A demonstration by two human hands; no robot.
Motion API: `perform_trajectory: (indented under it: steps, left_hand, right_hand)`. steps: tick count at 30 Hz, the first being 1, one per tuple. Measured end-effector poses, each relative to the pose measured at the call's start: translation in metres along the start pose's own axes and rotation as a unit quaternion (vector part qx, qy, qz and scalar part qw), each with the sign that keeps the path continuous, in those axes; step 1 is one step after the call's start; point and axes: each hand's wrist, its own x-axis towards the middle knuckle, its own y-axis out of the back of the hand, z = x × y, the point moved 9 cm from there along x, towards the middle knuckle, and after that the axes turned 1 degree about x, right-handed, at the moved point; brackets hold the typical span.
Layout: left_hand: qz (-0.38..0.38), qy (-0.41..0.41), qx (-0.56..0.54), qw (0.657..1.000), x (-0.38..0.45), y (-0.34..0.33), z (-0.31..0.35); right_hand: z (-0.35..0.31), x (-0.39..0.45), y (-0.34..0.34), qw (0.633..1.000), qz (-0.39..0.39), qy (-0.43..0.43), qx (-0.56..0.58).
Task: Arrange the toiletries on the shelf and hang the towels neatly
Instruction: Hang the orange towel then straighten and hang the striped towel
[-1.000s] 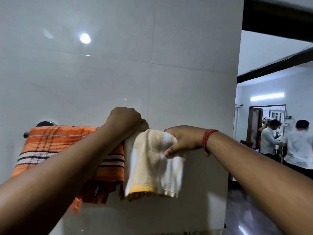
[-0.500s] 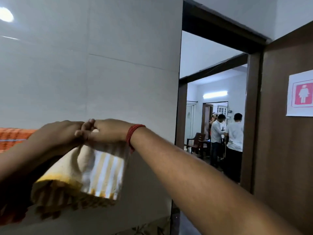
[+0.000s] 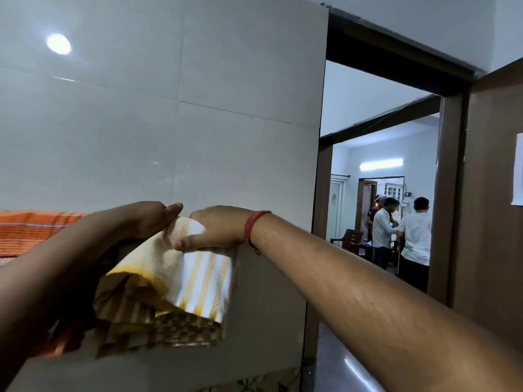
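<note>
Against the white tiled wall (image 3: 141, 137), at about wrist height, a folded cream towel with yellow and white stripes (image 3: 181, 278) is held up between two bare hands. Its upper edge is gripped from both sides, while the folded lower layers hang down and slightly towards the camera, with a yellow band seen along one fold. The left hand (image 3: 147, 222) is laid over the towel's top left corner, the thumb stretched along the upper edge and the other fingers curled behind the cloth. The right hand (image 3: 215, 230) is closed on the top right corner, the thumb pressed on the front face and the remaining fingers hidden behind; a red thread band (image 3: 253, 227) is worn at that wrist. Whether the towel is draped over a rail cannot be told. Just to the left, an orange checked towel (image 3: 31, 230) is seen hanging against the wall, partly covered by the left forearm. Further right, a dark wooden door frame (image 3: 450, 193) is open onto a lit room where several people (image 3: 402, 230) are standing.
</note>
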Motion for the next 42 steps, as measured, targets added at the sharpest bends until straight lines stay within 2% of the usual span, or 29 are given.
perform_trajectory:
  steps: [3,5,8,10,13,17,20,24,27,29,31,34,38,42]
  left_hand:
    - [-0.009,-0.002,-0.006,1.0,0.0,0.0,0.006]
    - [0.012,0.023,0.043,0.999,-0.003,0.005,0.008]
    - [0.16,-0.011,0.184,0.97,-0.016,0.025,0.025]
    - [0.22,-0.067,0.156,0.961,-0.027,0.024,0.035]
    - [0.235,-0.086,0.085,0.964,-0.035,0.015,0.027]
    - [0.278,-0.166,0.114,0.939,-0.043,0.018,0.027]
    - [0.27,-0.187,0.147,0.933,-0.044,0.019,0.027]
    - [0.258,-0.205,0.145,0.933,-0.054,0.027,0.025]
    - [0.286,-0.204,0.124,0.928,-0.065,0.04,0.023]
    - [0.296,-0.187,0.156,0.924,-0.066,0.047,0.02]
    - [0.273,-0.175,0.182,0.928,-0.064,0.049,0.017]
    - [0.208,-0.168,0.149,0.952,-0.065,0.048,0.007]
    - [0.207,-0.193,0.135,0.95,-0.071,0.047,0.006]
    - [0.197,-0.181,0.147,0.952,-0.069,0.046,0.008]
  right_hand:
    - [0.015,-0.004,0.0,0.999,0.023,-0.044,0.002]
    - [0.013,-0.003,-0.001,0.998,0.033,-0.056,0.012]
    - [0.011,-0.002,0.0,0.997,0.03,-0.074,-0.001]
    - [0.009,-0.001,0.004,0.995,0.014,-0.077,-0.053]
    - [-0.002,0.003,0.003,0.993,0.015,-0.043,-0.109]
    - [0.002,-0.001,0.0,0.995,0.066,-0.025,-0.073]
    - [0.007,0.004,-0.003,0.998,0.056,-0.02,-0.034]
    - [0.008,0.004,-0.004,0.997,0.047,-0.03,-0.049]
    - [0.008,0.002,-0.002,0.997,0.046,-0.04,-0.044]
    - [0.009,0.003,-0.002,0.998,0.045,-0.042,-0.034]
    - [0.008,0.003,-0.002,0.998,0.046,-0.04,-0.03]
    - [0.006,0.002,-0.001,0.998,0.049,-0.036,-0.026]
    - [0.005,0.001,-0.002,0.997,0.051,-0.048,-0.028]
    - [0.001,-0.004,0.0,0.996,0.051,-0.057,-0.042]
